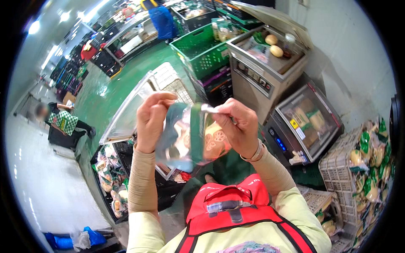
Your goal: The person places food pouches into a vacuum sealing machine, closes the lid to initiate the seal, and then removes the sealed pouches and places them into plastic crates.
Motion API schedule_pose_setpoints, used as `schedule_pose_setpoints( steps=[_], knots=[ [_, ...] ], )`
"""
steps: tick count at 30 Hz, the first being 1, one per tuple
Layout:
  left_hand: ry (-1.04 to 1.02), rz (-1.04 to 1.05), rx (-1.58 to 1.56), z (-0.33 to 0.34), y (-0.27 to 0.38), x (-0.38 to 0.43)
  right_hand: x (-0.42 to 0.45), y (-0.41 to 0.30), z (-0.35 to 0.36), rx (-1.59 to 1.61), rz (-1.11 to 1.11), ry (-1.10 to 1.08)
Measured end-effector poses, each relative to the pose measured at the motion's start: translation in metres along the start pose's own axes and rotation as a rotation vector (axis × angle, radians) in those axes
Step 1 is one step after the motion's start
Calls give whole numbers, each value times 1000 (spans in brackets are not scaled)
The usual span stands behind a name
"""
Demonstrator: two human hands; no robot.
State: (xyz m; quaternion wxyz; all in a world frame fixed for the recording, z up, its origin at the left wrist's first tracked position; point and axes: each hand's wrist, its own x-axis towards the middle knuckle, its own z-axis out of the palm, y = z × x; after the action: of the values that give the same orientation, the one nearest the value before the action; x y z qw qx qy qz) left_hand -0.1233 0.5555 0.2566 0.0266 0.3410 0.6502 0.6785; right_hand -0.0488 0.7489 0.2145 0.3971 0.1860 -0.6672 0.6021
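A clear plastic bag with a green band and printed slices on it (197,136) hangs between my two hands, partly blurred. My left hand (155,118) pinches its upper left edge with fingertips and thumb. Its upper right corner is gripped between the thumb and fingers of my right hand (239,123). Pale pieces show through the film, though what they are I cannot tell. Beyond the bag, an open vacuum sealing machine (253,74) bears round pale vegetables, a lidded jar (289,42) and a bag.
A second vacuum machine (303,120), its lid down over packs, stands at right beside crates of bagged vegetables (338,177). Green crate (205,57) stands ahead. Black crate of packs (110,183) lies lower left, near a tilted transparent lid (126,110). A person (65,121) is at far left.
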Motion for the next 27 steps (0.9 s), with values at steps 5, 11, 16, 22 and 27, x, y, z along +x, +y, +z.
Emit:
schedule_pose_setpoints(
  steps=[5,11,16,22,27],
  knots=[
    [135,27,-661,-42,-53,-72,31,4,49,253,104,33],
    [512,-2,-361,-80,-94,-71,44,14,94,226,100,-68],
    [646,16,-344,-115,-84,-78,34,44,124,212,328,3],
    [775,-144,-70,-130,-101,-116,-2,91,142,350,547,-76],
    [895,-107,-382,-128,-126,-140,-30,144,151,561,797,-221]
  ],
)
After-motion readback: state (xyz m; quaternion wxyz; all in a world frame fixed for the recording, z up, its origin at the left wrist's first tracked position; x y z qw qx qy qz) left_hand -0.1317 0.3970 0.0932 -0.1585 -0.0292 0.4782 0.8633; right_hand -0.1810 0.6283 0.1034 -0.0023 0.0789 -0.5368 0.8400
